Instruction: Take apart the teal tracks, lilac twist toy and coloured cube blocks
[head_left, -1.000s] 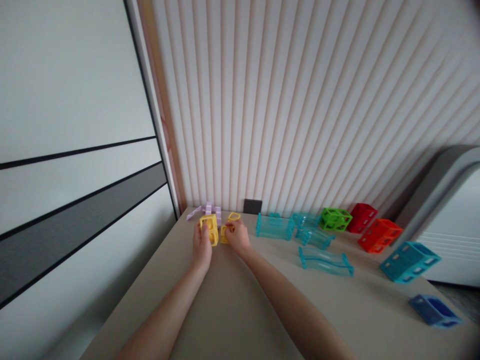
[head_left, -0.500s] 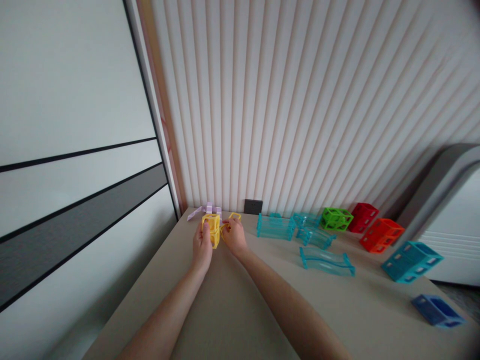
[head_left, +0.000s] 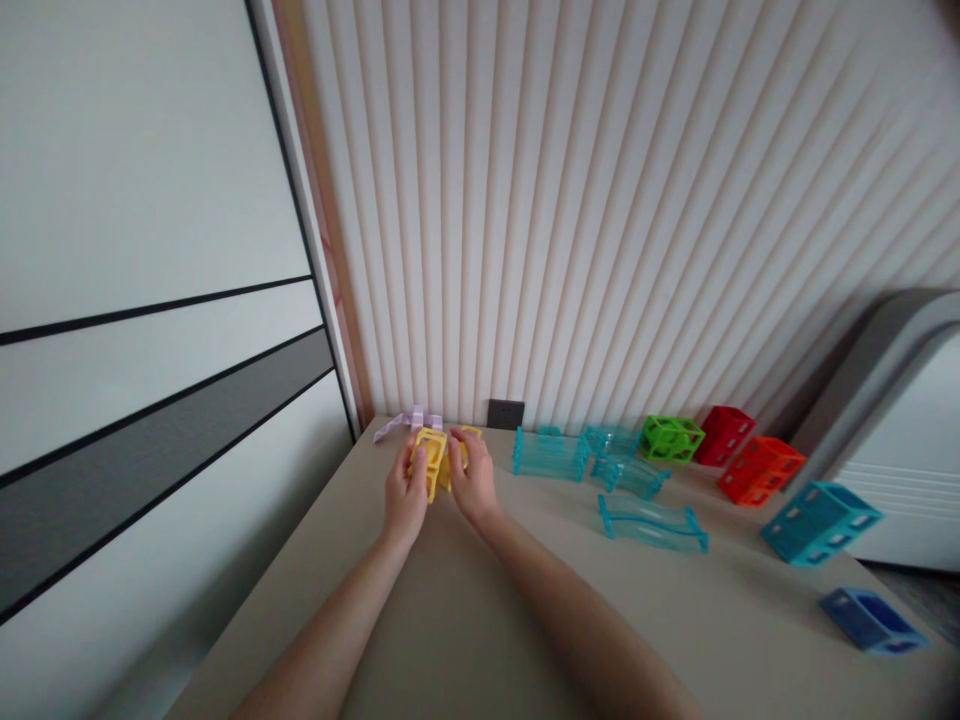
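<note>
My left hand grips a yellow openwork block of magnetic tiles from its left side, with the thumb on the near face. At the block's right side, my right hand closes on a yellow magnetic tile, which is partly hidden by the fingers and the block. Another bit of yellow shows just behind the right fingers. Beyond my left hand, against the wall, lie pale purple striped pieces.
Clear teal track pieces lie right of my hands, one curved piece nearer me. Farther right stand green, red, orange, teal and blue tile blocks. A ribbed wall with a black socket borders the table.
The yellow block has turned and shifted slightly right in my left hand. My right hand has brought its yellow tile up against the block's right side.
</note>
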